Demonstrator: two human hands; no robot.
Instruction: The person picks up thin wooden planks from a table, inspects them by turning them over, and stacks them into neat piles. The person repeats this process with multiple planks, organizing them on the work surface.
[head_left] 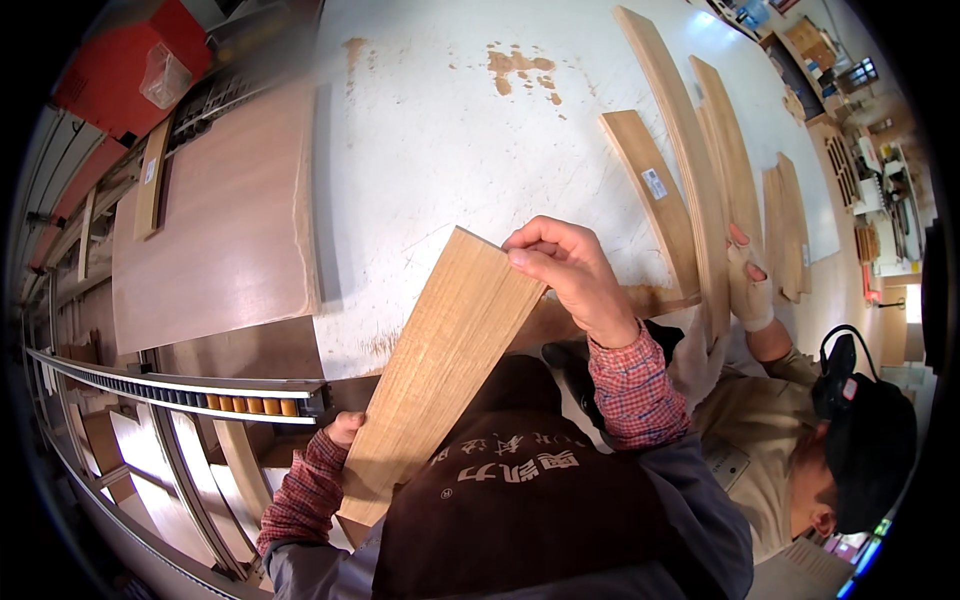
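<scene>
A light wooden board (440,365) with straight grain slants in front of my apron, its far end over the edge of the white worktable. My left hand (346,429) grips the board's left edge near its lower end; most of those fingers are hidden behind the wood. At the far right corner, my right hand (568,268) pinches the board between thumb and bent fingers. Checked sleeves cover both my forearms. Nearest to my right hand on the table lies a shorter wooden board (650,195) with a white label.
The white worktable (430,130) has brown stains. A long plank (680,150) and more boards (785,225) lie at right, beside a co-worker's gloved hand (750,290). A large brown panel (220,230), a roller rail (200,395) and a red machine (130,70) stand at left.
</scene>
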